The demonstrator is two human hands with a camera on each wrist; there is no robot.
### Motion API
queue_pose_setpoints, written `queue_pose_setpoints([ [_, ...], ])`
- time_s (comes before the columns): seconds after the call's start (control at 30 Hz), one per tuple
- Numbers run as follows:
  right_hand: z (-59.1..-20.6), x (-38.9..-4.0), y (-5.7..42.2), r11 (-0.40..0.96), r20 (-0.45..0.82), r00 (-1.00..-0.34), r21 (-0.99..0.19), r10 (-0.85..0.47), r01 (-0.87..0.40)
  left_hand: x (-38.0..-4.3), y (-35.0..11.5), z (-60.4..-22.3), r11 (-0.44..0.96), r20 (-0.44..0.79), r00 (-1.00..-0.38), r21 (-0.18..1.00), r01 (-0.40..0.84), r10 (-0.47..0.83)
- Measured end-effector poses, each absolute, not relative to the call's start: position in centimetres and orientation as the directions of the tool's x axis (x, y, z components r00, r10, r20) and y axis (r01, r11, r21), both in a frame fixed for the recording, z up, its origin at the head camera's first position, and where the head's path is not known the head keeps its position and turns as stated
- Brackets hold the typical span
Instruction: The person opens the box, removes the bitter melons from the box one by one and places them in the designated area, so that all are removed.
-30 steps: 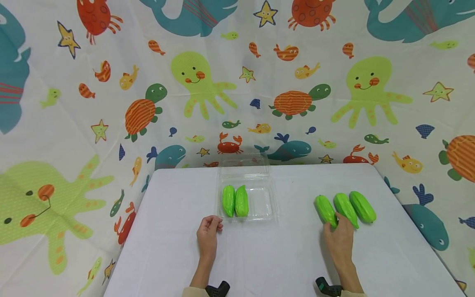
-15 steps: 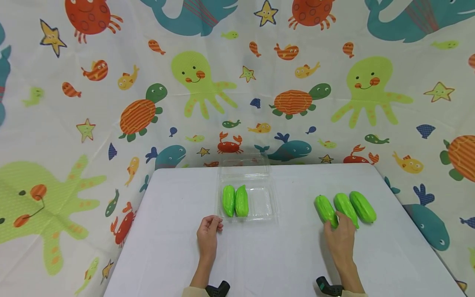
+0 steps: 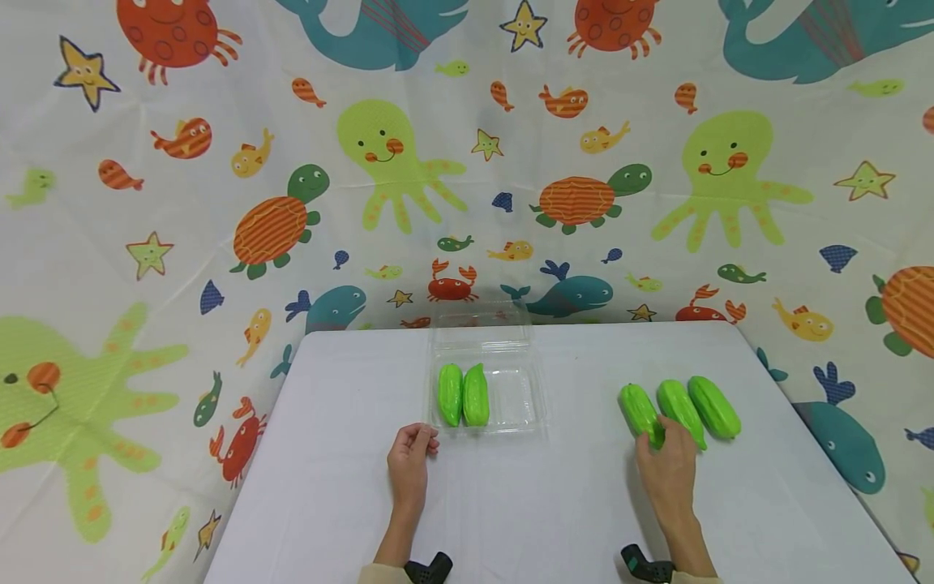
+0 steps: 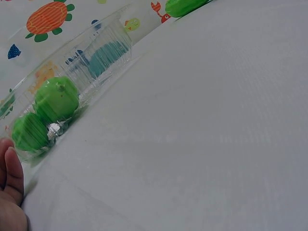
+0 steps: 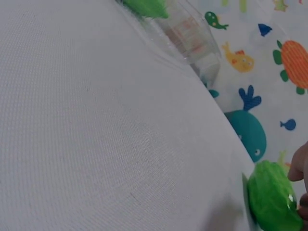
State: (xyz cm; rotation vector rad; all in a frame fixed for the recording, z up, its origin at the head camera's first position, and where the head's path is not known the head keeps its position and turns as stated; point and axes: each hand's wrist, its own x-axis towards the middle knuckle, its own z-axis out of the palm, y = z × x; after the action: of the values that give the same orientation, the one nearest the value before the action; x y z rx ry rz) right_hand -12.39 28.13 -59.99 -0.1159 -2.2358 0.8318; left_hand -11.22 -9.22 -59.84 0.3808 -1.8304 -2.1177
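Observation:
A clear plastic clamshell box [image 3: 514,405] stands with its lid raised at the back of the table. Two ridged green gourds [image 3: 476,396] lie side by side in its left half. By the box's near left corner rests my left hand [image 3: 409,466], fingers loosely curled and holding nothing; whether they touch the box I cannot tell. Three more gourds lie to the right. My right hand [image 3: 667,470] pinches the near end of the leftmost gourd [image 3: 640,412] between thumb and fingers. In the right wrist view that gourd [image 5: 272,197] sits against the fingertips, partly cut off.
Just right of the pinched gourd lie a middle gourd [image 3: 679,410] and a right one [image 3: 713,405], close together. A white cloth covers the table [image 3: 525,511]. Behind it hangs a curtain [image 3: 409,268] printed with sea animals.
Both hands, the box and the gourds stay practically in place. The left part of the curtain shifts leftward.

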Motion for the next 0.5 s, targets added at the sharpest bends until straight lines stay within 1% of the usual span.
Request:
queue_pose_setpoints([
  [0.5,-59.73,-12.29,27.88,0.787,0.608,-0.731,-0.595,0.309,-0.161,-11.22,-9.29,-59.86,-0.140,0.011,-0.915,0.987,0.074,-0.403],
])
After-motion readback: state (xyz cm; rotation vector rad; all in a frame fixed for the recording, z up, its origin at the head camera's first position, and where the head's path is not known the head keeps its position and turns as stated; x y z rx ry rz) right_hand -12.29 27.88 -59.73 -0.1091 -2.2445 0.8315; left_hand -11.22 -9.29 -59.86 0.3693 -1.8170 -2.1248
